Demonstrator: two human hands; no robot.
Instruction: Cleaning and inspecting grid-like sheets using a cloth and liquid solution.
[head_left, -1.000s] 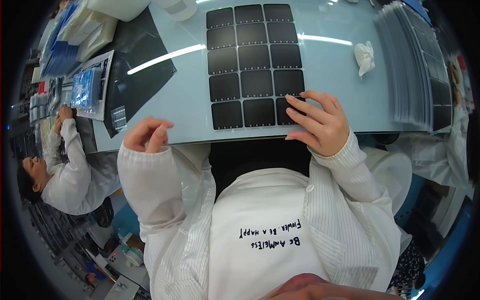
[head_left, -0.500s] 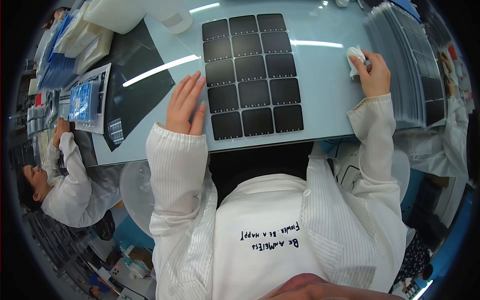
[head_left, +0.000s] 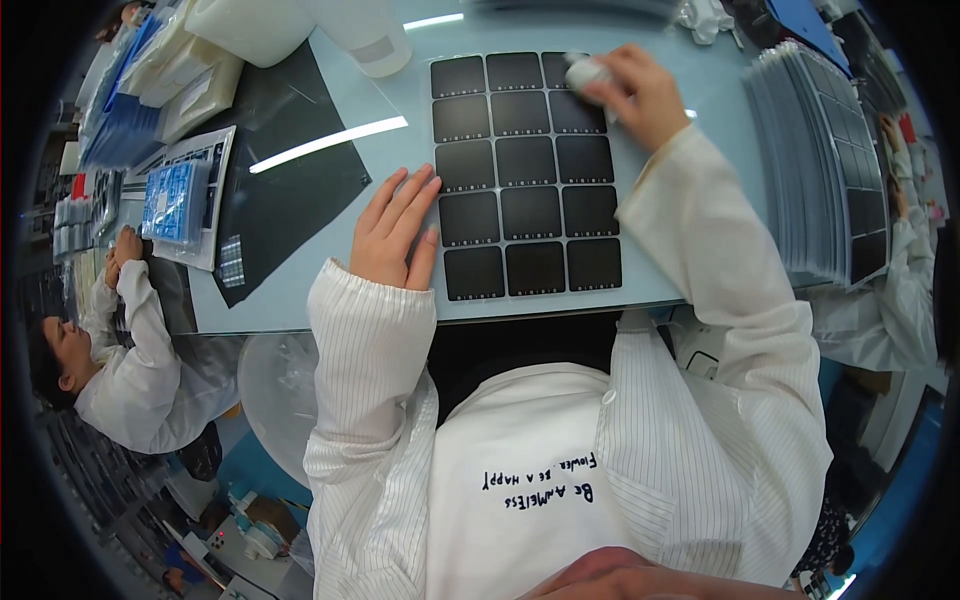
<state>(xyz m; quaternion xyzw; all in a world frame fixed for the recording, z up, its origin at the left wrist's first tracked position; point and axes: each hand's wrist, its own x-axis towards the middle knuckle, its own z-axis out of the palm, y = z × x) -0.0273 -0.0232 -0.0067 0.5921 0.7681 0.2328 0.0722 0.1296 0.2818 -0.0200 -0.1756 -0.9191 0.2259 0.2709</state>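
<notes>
A sheet of dark rectangular panels (head_left: 530,213), set in rows on a clear backing, lies flat on the glass-topped table (head_left: 660,270) before me. My left hand (head_left: 393,232) rests at the sheet's left edge, fingers stretched out and holding nothing. Over the sheet's far right corner, my right hand (head_left: 645,98) is closed on a crumpled white wipe (head_left: 588,76), which touches or hovers just above the top right panel. Motion blurs that hand a little, and part of the panel is hidden under the wipe.
A tall stack of similar sheets (head_left: 800,170) stands at the right. At the left are a black sheet (head_left: 290,190), a blue packet (head_left: 172,205) and piled pale packs (head_left: 200,95). A translucent container (head_left: 375,45) and another crumpled white wipe (head_left: 706,18) sit farther back. A person (head_left: 120,360) sits at the left.
My right hand has swung left with the wipe, from beside the stack to the sheet's far right corner. My left hand stays at the sheet's left edge; the whole view has shifted slightly.
</notes>
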